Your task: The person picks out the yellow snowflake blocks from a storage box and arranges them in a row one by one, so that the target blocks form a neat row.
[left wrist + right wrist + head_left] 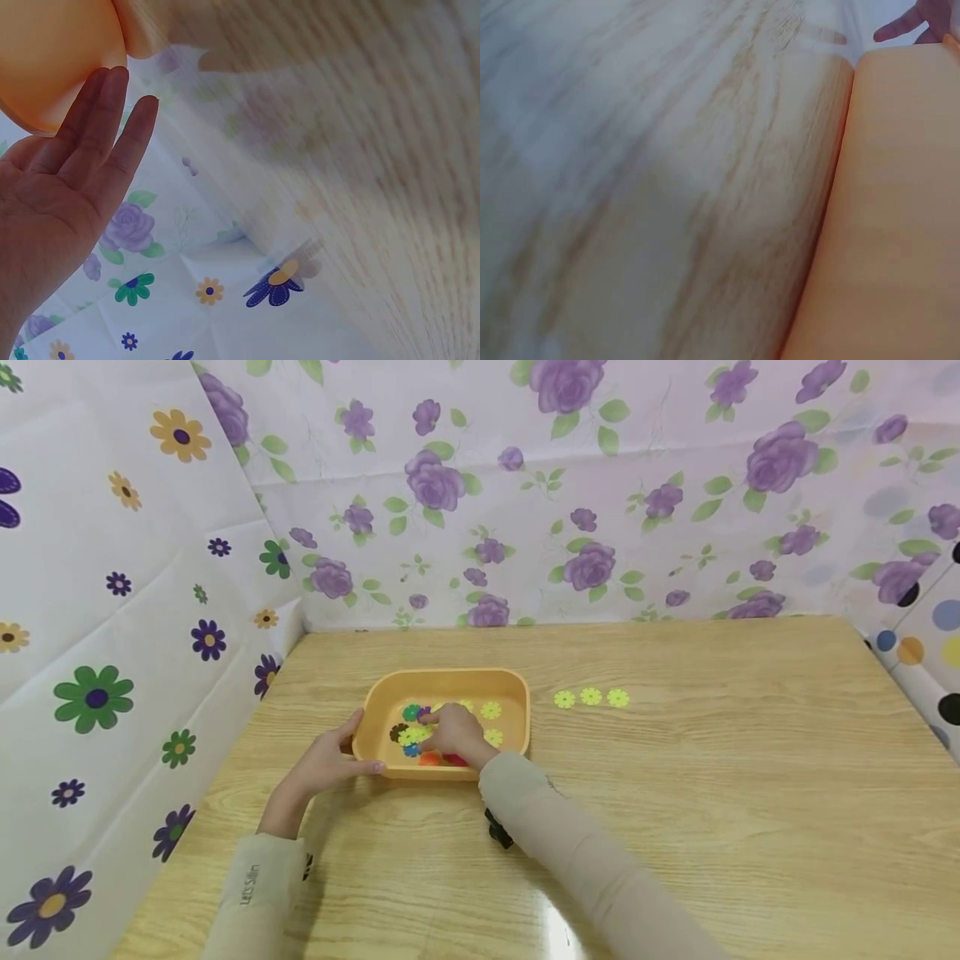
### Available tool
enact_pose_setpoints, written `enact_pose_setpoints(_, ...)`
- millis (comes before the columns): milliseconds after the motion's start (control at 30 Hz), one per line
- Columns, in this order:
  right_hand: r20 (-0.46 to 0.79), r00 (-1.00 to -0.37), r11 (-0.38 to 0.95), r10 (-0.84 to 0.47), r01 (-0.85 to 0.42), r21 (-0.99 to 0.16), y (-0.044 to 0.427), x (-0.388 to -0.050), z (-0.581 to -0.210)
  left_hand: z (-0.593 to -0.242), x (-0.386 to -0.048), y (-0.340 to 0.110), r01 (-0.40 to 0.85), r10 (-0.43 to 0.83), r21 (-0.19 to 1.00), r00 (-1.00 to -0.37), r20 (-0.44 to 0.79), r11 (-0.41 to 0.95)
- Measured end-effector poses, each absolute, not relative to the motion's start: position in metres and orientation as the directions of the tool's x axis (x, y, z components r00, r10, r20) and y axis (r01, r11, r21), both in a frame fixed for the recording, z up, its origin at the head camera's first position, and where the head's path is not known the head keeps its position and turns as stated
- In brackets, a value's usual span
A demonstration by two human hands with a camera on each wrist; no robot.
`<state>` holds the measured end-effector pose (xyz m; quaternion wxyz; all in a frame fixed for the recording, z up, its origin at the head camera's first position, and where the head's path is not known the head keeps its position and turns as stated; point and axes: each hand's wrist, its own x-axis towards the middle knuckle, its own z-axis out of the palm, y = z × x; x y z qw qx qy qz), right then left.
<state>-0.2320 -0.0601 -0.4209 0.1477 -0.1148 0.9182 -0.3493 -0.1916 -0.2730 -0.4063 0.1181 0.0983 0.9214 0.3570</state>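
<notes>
In the head view a shallow orange plastic tray (pixel 450 677) holds small flower-shaped plastic discs, among them yellow-green discs (pixel 491 710), a green disc (pixel 412 712), a blue disc (pixel 412 749) and an orange disc (pixel 430 759). My left hand (pixel 322 766) touches the tray's front left corner, thumb at the front wall and fingers along the left side. Those fingers look nearly straight against the tray (pixel 45 60) in the left wrist view. Over the discs, my right hand (pixel 456 732) reaches into the tray with thumb and forefinger apart; it hides some discs.
Three yellow-green discs (pixel 591 696) lie in a row on the wood-grain table (pixel 712 777), right of the tray. Flowered cloth (pixel 525 527) hangs along the table's back and left sides. Dotted cloth hangs at the right.
</notes>
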Motion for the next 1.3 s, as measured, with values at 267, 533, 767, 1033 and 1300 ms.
enact_pose_setpoints(267,-0.233,-0.927,0.798,-0.294,-0.103,-0.594,-0.064,-0.236,-0.425,-0.405,-0.191,-0.272,0.111,0.275,0.687,-0.952,-0.134,0.718)
enact_pose_setpoints(533,-0.247,-0.922,0.841,-0.298,-0.132,-0.525,-0.066,-0.24,-0.426,-0.405,-0.191,-0.273,0.091,0.267,0.692,-0.951,-0.152,0.717)
enact_pose_setpoints(767,-0.257,-0.924,0.829,-0.284,-0.101,-0.55,-0.066,-0.242,-0.43,-0.395,-0.185,-0.266,0.105,0.279,0.693,-0.95,-0.143,0.713)
enact_pose_setpoints(1033,-0.244,-0.918,0.817,-0.313,-0.129,-0.561,-0.063,-0.241,-0.426,-0.402,-0.188,-0.271,0.125,0.292,0.695,-0.948,-0.127,0.708)
enact_pose_setpoints(1300,-0.234,-0.914,0.823,-0.333,-0.16,-0.545,-0.063,-0.24,-0.425,-0.405,-0.189,-0.274,0.123,0.289,0.703,-0.95,-0.122,0.701)
